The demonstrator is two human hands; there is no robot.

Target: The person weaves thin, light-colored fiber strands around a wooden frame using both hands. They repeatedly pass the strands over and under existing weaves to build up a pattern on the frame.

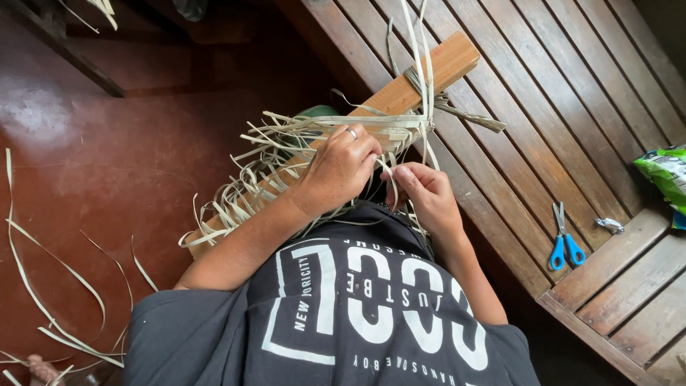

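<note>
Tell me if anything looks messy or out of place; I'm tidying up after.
Loose strips lie scattered on the floor at left, away from the weave under both hands, left hand and right hand. The scissors lie flat on the bench; nothing looks damaged.

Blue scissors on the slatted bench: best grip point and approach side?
Grip the scissors by the blue loop handles, coming from above on the near side. They lie flat with blades closed, tips pointing away, handles toward the person, nearest the right hand. Probably the safest hold.
</note>
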